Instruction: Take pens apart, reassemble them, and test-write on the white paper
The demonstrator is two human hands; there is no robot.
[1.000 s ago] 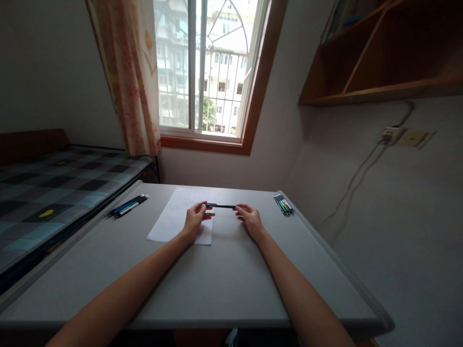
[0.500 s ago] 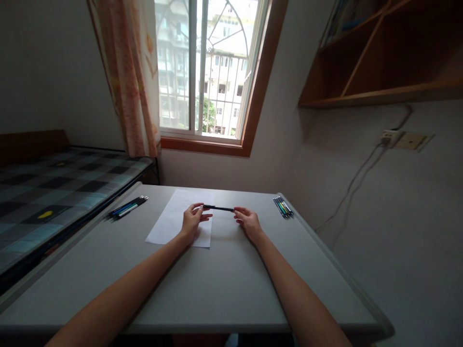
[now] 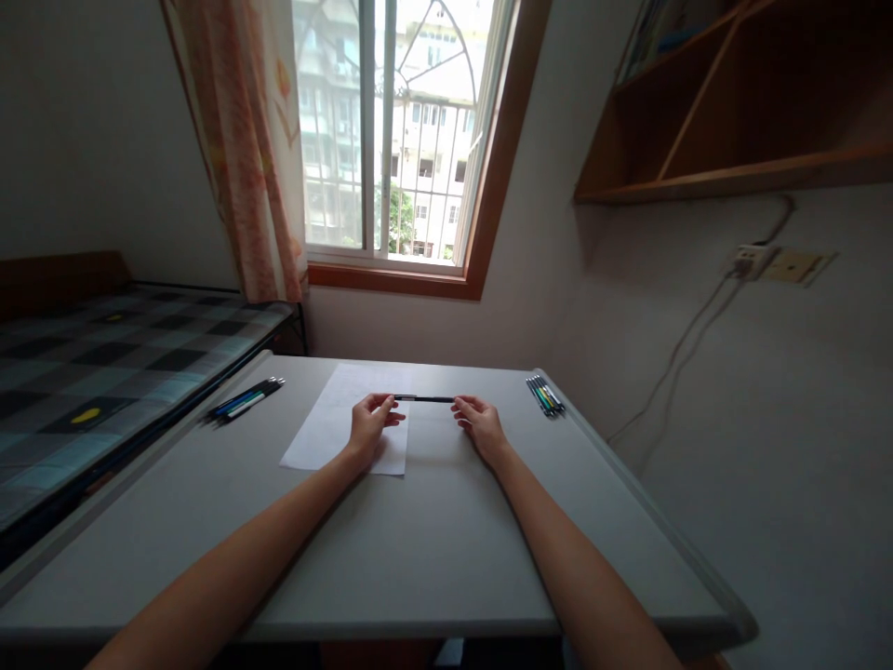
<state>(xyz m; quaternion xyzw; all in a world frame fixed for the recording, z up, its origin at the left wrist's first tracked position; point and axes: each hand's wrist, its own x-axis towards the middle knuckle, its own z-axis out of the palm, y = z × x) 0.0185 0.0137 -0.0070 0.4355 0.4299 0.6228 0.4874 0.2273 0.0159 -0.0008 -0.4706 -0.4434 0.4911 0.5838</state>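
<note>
We pinch a black pen by its ends, left hand over the paper, right hand beyond the paper's edge, well inside the desk.

**Daylight ahead of me, shadow on either side**

Past the far edge of my smooth pale-grey tabletop, I face a bright sliding window with a reddish-brown frame; behind its dark metal bars I see a pale multi-storey building and a leafy green tree. An orange-and-cream floral curtain hangs beyond the far left corner. Along the left edge lies a bed with a grey-black-blue checked mattress. Beyond the right edge, on the dim whitish wall, I have open brown wooden shelving above a cream rectangular socket trailing a thin pale cable.
</note>
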